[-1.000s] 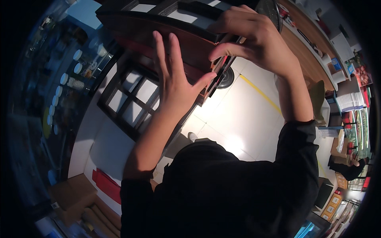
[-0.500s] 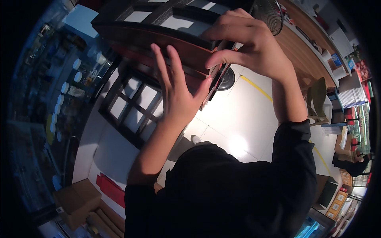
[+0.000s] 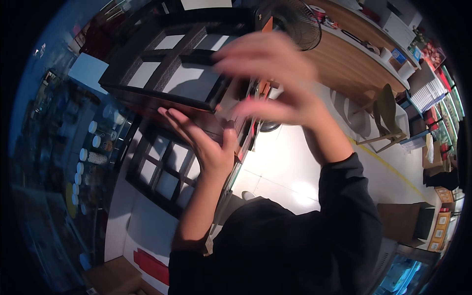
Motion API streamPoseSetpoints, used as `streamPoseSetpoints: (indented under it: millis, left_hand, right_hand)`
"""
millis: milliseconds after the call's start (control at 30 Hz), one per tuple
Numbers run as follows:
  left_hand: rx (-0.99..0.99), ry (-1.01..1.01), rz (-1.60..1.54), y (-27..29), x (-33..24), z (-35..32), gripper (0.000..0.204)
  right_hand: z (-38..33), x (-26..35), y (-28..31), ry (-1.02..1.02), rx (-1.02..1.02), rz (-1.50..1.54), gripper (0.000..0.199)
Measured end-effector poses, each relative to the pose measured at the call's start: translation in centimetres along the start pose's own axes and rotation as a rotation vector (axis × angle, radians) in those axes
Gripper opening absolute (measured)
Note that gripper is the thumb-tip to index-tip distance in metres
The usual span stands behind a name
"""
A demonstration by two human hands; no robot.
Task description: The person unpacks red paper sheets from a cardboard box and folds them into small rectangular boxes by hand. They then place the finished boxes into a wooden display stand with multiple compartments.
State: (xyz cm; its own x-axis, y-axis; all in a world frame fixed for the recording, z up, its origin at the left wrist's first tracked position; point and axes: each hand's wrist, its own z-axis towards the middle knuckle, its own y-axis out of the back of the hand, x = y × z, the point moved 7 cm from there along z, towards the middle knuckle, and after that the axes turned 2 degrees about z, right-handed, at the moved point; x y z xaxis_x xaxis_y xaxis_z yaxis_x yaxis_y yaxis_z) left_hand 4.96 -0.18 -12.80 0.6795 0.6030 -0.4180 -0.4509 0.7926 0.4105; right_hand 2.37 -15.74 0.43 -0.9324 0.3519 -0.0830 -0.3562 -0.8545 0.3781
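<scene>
Black-latticed cabinet [image 3: 169, 69], ahead of the person at the upper middle, meets the left hand [image 3: 209, 146] along its reddish-brown side [image 3: 147, 104]; that hand is spread, fingers laid against the side, clasping nothing visible. The right hand [image 3: 278, 81] is blurred by the corner, thumb and fingers well apart; contact can't be told. Best, probably, to brace with the left palm and guide lightly with the right. Beyond stands a mesh fan [image 3: 297, 24].

Blur smears the right grip [image 3: 282, 73], which hides part of the black lattice [image 3: 172, 64].
</scene>
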Motion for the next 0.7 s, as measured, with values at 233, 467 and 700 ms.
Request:
streamPoseSetpoints:
  millis: [233,467,700]
  left_hand:
    - [0.016,0.019,-0.005,-0.5,-0.2,-0.3,0.102]
    - [0.013,0.042,0.006,-0.2,-0.1,-0.3,0.105]
    - [-0.053,0.052,-0.087,-0.7,-0.6,-0.3,0.098]
  right_hand:
    - [-10.3,-15.3,5.3,-0.754,-0.396,-0.115,0.030]
    - [-14.9,-19.7,-1.2,-0.977,-0.096,0.313,0.038]
    - [-18.5,-21.6,-0.3,-1.040,-0.188,0.303,0.038]
